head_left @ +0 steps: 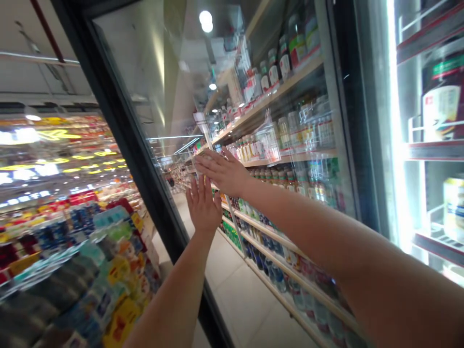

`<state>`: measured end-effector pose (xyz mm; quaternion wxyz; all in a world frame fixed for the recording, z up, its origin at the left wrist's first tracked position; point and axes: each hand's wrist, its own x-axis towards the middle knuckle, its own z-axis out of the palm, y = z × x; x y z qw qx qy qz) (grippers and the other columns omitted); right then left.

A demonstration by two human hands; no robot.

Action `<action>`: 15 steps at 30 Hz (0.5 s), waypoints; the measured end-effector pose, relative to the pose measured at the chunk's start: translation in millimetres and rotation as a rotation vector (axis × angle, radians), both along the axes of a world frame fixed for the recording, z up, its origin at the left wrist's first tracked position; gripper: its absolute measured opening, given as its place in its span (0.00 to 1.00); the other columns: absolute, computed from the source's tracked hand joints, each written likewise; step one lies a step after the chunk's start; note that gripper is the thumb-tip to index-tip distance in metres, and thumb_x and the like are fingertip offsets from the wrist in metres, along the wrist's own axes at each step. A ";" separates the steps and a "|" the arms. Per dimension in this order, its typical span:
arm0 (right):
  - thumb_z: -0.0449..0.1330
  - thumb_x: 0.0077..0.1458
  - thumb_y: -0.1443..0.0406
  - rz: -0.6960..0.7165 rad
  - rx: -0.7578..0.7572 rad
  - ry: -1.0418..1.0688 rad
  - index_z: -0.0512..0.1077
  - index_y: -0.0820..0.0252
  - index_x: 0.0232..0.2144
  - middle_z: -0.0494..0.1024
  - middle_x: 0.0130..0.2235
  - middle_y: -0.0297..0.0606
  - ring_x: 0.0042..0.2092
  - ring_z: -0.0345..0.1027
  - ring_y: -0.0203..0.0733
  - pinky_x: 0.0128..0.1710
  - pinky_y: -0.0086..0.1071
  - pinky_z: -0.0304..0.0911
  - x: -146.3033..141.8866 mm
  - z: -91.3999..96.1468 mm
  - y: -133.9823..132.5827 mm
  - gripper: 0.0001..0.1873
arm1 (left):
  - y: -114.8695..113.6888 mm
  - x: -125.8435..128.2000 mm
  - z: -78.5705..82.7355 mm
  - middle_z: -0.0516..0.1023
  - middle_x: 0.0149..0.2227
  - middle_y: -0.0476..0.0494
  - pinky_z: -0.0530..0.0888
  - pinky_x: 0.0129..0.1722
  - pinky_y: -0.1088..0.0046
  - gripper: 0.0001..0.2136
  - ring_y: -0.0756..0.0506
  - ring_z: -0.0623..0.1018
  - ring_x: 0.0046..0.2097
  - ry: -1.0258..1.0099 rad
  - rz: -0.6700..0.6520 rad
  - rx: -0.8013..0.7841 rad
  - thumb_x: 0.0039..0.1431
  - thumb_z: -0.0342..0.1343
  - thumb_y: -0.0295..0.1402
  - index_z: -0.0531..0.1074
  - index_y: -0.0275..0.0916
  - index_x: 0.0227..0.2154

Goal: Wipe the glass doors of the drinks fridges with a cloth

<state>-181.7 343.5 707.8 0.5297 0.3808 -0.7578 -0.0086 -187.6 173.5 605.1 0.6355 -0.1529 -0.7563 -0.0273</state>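
A glass cooler door (pixel 130 53) in a black frame (pixel 125 145) stands swung open in front of me. My right hand (pixel 230 175) reaches across from the right, fingers stretched out and palm laid toward the pane. Just below and left of it, my left hand (pixel 204 208) is raised with its fingers upright and spread, also flat toward the glass. Neither hand shows anything gripped, though a pale patch by the right fingertips may be a reflection. Shelves of bottles show in the glass, and I cannot tell how much of that is mirrored.
At the right edge, a lit cooler holds a dark bottle (pixel 442 101) with a white label and a pale yellow container (pixel 454 208) on wire-fronted shelves. Blurred packaged goods (pixel 119 280) fill a display at the lower left. Light floor tiles (pixel 242 295) show through the door.
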 end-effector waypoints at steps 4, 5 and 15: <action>0.43 0.71 0.68 0.000 0.020 0.024 0.56 0.52 0.72 0.51 0.74 0.30 0.77 0.40 0.48 0.77 0.62 0.32 -6.5 9.7 20.4 0.30 | -1.0 -1.9 -0.5 0.56 0.73 0.33 0.47 0.75 0.47 0.29 0.36 0.47 0.76 -0.007 -0.012 0.016 0.74 0.39 0.41 0.57 0.33 0.73; 0.42 0.71 0.68 -0.016 -0.075 0.039 0.56 0.53 0.72 0.51 0.74 0.31 0.77 0.40 0.50 0.77 0.64 0.31 -8.3 10.6 28.8 0.30 | -1.4 -2.5 -0.6 0.55 0.73 0.33 0.47 0.75 0.47 0.29 0.36 0.47 0.76 -0.004 -0.012 0.016 0.75 0.39 0.42 0.57 0.34 0.73; 0.47 0.71 0.65 -0.073 0.042 0.170 0.55 0.49 0.72 0.54 0.74 0.29 0.75 0.45 0.49 0.76 0.62 0.38 -13.5 -2.5 91.6 0.29 | -2.8 -5.5 -0.5 0.55 0.73 0.34 0.46 0.75 0.47 0.29 0.35 0.48 0.76 0.042 -0.069 -0.012 0.75 0.41 0.41 0.56 0.34 0.73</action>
